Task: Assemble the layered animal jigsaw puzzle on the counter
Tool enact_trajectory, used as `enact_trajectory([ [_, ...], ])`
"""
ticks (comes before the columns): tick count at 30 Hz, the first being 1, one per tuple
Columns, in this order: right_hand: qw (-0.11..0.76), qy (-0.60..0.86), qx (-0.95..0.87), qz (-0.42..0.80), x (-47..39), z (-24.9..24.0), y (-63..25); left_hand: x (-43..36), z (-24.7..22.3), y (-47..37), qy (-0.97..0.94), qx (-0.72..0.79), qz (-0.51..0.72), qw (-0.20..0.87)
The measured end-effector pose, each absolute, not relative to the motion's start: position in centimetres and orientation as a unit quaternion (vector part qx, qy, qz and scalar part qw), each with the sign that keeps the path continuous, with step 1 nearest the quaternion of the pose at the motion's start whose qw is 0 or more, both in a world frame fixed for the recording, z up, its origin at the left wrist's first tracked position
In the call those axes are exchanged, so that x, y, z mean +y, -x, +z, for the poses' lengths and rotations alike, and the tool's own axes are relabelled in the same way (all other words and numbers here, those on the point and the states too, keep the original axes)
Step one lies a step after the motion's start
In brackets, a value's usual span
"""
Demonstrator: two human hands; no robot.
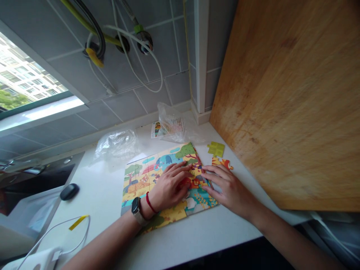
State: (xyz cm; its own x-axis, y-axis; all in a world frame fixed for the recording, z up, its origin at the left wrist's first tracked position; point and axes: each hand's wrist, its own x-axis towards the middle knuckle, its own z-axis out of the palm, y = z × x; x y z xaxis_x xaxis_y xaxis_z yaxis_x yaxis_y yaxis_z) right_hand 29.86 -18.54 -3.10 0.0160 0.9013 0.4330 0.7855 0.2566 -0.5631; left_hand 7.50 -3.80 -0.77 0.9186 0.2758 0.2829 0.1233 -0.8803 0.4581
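A colourful jigsaw puzzle (140,183) of animals and trees lies flat on the white counter. My left hand (170,185), with a watch and a red cord at the wrist, rests spread on top of the puzzle's middle. At the puzzle's right edge, my right hand (225,187) has its fingers stretched out, the tips touching the border. Just beyond that hand lies a loose orange-patterned puzzle piece (222,162). A green puzzle piece (216,149) sits behind it, plain side up. Neither hand visibly grips anything.
Behind the puzzle lie a crumpled clear plastic bag (116,144) and another clear bag (171,122) with a printed card. A black computer mouse (69,191) and a white cable (89,228) are at left. A large wooden board (287,105) leans on the right.
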Motion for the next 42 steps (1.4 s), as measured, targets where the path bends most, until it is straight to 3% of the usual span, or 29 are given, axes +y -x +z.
enact_trajectory([
  [13,0.396,0.601,-0.689,0.086,-18.3,-3.2,-30.2,-3.8,-0.6,-7.6,-0.954,0.103,0.179,0.219],
  [32,0.348,0.584,-0.732,0.039,-18.4,-2.3,-29.4,-3.8,-1.4,-7.5,-0.963,0.094,0.198,0.158],
  [38,0.381,0.676,-0.628,-0.054,-18.5,-3.0,-30.2,-3.8,-1.3,-7.6,-0.961,0.094,0.202,0.165],
  [42,0.345,0.735,-0.58,-0.066,-18.4,-4.1,-30.9,-3.6,-1.2,-7.6,-0.95,0.112,0.205,0.206],
])
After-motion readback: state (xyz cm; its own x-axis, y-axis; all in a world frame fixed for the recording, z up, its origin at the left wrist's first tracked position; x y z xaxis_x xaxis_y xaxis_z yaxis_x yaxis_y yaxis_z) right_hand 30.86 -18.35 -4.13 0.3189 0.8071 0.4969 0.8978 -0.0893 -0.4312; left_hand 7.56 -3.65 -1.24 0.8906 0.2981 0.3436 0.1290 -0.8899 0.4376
